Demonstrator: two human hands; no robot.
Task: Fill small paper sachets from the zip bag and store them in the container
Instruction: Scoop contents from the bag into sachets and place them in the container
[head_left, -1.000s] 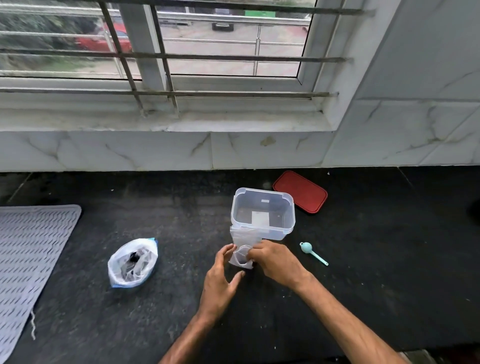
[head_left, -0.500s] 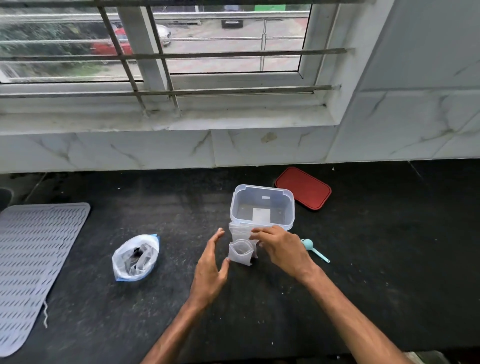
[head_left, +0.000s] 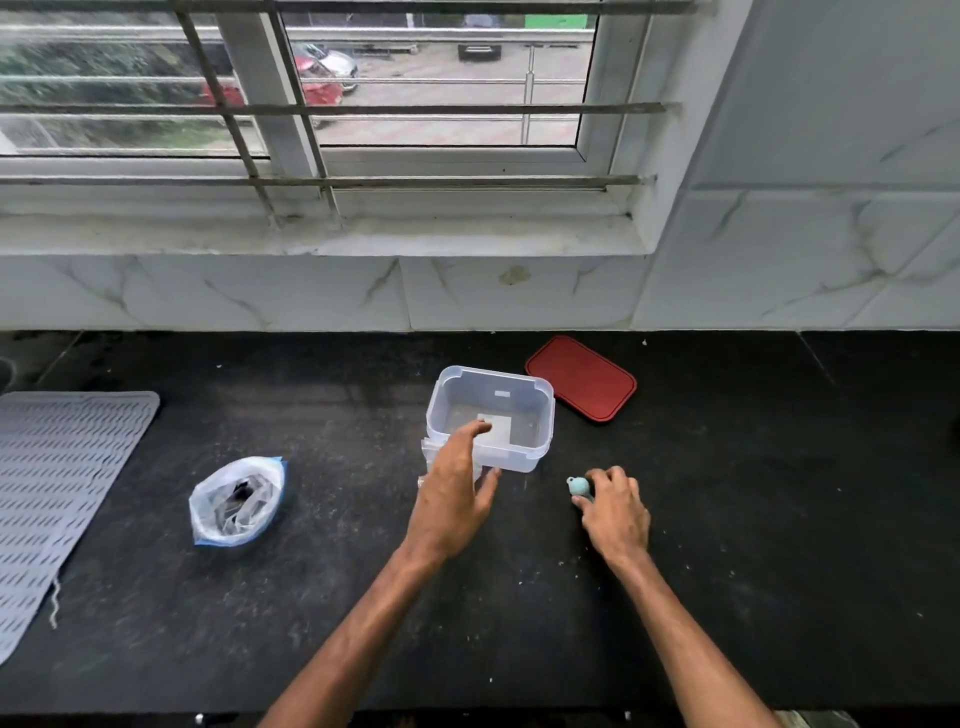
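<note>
Set-up step, we judge: right hand (head_left: 615, 512) fingers closing on the scoop (head_left: 577, 487) at centre-right, left hand (head_left: 453, 496) open over sachets (head_left: 430, 453) beside the container (head_left: 491, 418); next, scoop from the zip bag (head_left: 236, 501) lower left.

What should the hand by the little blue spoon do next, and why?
Probably close on the blue scoop and lift it. The right hand already has its fingertips on it, the zip bag sits open, and the left hand hovers at the sachets beside the container.
</note>
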